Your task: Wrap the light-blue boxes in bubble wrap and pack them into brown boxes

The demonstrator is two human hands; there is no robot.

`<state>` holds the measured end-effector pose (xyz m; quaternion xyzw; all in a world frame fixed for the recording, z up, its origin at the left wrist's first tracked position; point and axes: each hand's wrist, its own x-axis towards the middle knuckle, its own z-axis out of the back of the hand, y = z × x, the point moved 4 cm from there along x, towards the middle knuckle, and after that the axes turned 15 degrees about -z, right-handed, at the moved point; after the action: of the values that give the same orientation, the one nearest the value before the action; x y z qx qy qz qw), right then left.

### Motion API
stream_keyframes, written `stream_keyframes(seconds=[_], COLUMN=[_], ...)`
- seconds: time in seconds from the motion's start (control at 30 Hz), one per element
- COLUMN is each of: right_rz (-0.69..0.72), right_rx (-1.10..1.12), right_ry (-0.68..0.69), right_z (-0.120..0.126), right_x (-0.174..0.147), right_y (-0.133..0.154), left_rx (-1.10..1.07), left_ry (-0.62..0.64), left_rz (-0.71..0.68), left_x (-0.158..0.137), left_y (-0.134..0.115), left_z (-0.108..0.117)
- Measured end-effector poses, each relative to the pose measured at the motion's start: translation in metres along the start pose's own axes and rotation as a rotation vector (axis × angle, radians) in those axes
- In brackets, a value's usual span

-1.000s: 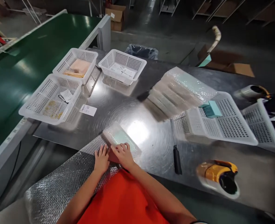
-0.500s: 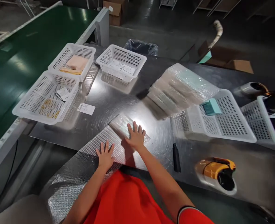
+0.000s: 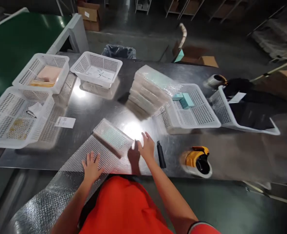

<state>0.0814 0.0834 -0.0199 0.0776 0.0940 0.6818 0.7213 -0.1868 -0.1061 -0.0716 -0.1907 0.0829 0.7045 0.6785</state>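
Observation:
My left hand [image 3: 92,169] lies flat with spread fingers on a sheet of bubble wrap [image 3: 77,162], which hangs over the table's front edge. At the sheet's far end lies a flat package [image 3: 114,138] covered in bubble wrap, pale green showing through. My right hand [image 3: 147,147] is just right of this package, fingers apart and holding nothing; its shadow falls on the metal. Close to its right is a slim black tool [image 3: 161,154], perhaps a cutter. Farther right stands an orange tape dispenser [image 3: 197,161].
Bubble-wrapped packages [image 3: 150,89] are stacked behind, leaning against a white basket [image 3: 204,112] with small teal boxes [image 3: 186,100]. Another basket [image 3: 222,107] holds black items. More baskets [image 3: 42,122] and a paper label [image 3: 65,122] are at left, beside a green conveyor [image 3: 2,42].
My right hand has lifted off the wrapped package and moved right, towards the black tool. My left hand stays flat on the bubble wrap. The view has turned right.

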Motion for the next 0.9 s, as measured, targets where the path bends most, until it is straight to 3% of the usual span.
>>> stream_keyframes(seconds=[0.1, 0.17, 0.23, 0.33, 0.4, 0.47, 0.53, 0.63, 0.7, 0.77, 0.9], right_rz=[-0.380, -0.488, -0.479, -0.403, -0.290, -0.097, 0.126, 0.331, 0.366, 0.349, 0.322], right_rx=[-0.078, -0.136, -0.132, -0.004, 0.155, 0.313, 0.380, 0.238, 0.067, -0.069, -0.226], right_ry=[-0.021, 0.052, 0.125, 0.135, 0.115, 0.173, 0.318, 0.477, 0.529, 0.548, 0.546], right_z=[0.001, -0.009, -0.019, -0.019, -0.011, -0.003, -0.003, -0.021, -0.042, -0.061, -0.085], right_x=[-0.009, -0.014, -0.012, 0.001, 0.005, -0.002, -0.020, -0.053, -0.067, -0.071, -0.066], right_y=[-0.102, -0.147, -0.169, -0.169, -0.143, -0.092, -0.020, 0.093, 0.152, 0.191, 0.220], left_rx=[0.043, 0.050, 0.043, 0.040, 0.042, 0.039, 0.031, -0.016, -0.046, -0.062, -0.136], left_ry=[-0.058, -0.051, -0.021, 0.015, 0.024, 0.029, 0.030, 0.057, 0.068, 0.050, 0.002], left_rz=[-0.011, -0.004, 0.022, 0.078, 0.111, 0.127, 0.138, 0.147, 0.151, 0.156, 0.161], left_x=[0.010, 0.019, 0.028, 0.041, 0.048, 0.054, 0.058, 0.061, 0.062, 0.061, 0.061], left_y=[-0.002, -0.004, -0.005, -0.003, 0.001, 0.006, 0.013, 0.023, 0.027, 0.031, 0.035], left_z=[0.009, 0.016, 0.025, 0.037, 0.043, 0.047, 0.048, 0.045, 0.040, 0.035, 0.028])
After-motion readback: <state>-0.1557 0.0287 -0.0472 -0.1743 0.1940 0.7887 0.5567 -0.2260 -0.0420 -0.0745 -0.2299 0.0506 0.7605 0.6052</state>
